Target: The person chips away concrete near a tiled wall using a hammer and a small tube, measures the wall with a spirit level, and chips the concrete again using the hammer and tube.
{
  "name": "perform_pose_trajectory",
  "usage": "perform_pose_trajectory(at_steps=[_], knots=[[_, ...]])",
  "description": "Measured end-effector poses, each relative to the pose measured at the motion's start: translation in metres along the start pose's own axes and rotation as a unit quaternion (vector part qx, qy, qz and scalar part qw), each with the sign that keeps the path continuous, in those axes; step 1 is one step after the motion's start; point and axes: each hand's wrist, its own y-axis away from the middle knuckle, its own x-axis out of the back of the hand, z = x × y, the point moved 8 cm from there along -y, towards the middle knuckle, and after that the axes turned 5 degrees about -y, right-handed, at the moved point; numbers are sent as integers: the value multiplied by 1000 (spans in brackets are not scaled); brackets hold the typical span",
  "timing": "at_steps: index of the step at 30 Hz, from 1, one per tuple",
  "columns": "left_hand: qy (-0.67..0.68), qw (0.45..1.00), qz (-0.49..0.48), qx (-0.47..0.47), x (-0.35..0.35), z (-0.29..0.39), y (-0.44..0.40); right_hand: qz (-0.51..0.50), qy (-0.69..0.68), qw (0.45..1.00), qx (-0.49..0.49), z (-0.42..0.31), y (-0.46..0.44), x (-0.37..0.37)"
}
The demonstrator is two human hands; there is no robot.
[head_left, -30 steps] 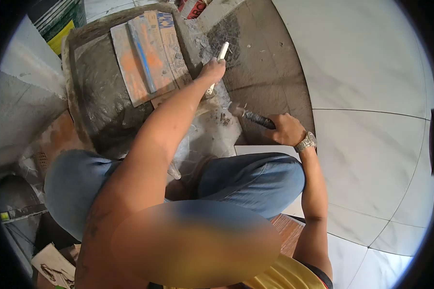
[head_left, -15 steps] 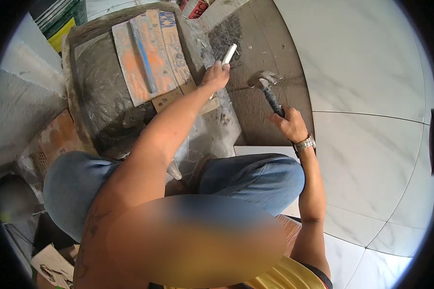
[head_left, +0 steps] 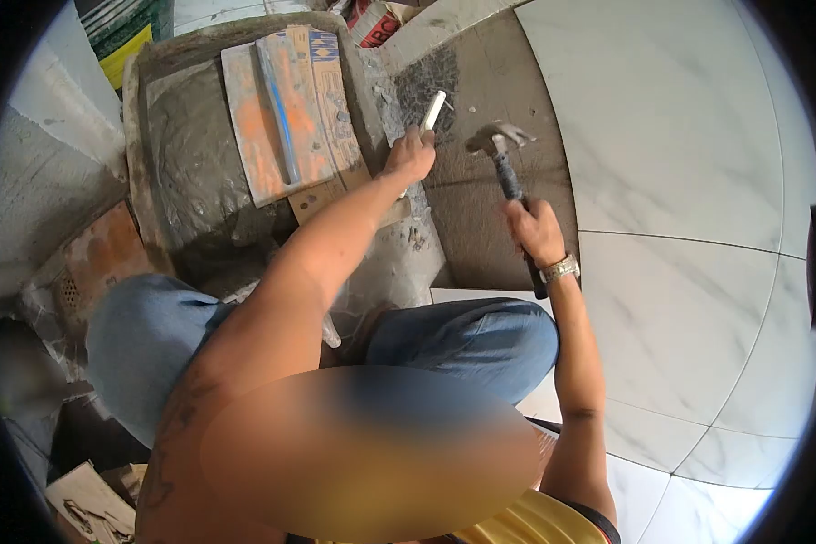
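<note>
My left hand is closed around a narrow white strip, tilted, with its upper end sticking out past my fingers. What the strip is made of I cannot tell. Below it lies a grey mortar-coloured floor patch. In my right hand is a claw hammer, gripped by its dark handle. The metal head is to the right of the white strip and apart from it. A metal watch sits on my right wrist.
At the left, a mortar trough holds grey material under plastic. Across it lie an orange-stained board, a blue-and-grey bar and cardboard. Large white marbled tiles cover the right side. A red-lettered bag stands at the top.
The hammer has turned slightly more upright, and its handle end now shows below my right hand. My left hand still grips the white strip. The whole view has shifted a little.
</note>
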Motion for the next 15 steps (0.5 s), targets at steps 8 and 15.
perform_pose_trajectory(at_steps=[8, 15], knots=[[129, 988, 11, 78, 14, 3, 15, 71, 165, 962, 205, -128, -43, 14], [117, 990, 2, 74, 7, 3, 12, 21, 348, 906, 240, -145, -115, -11]])
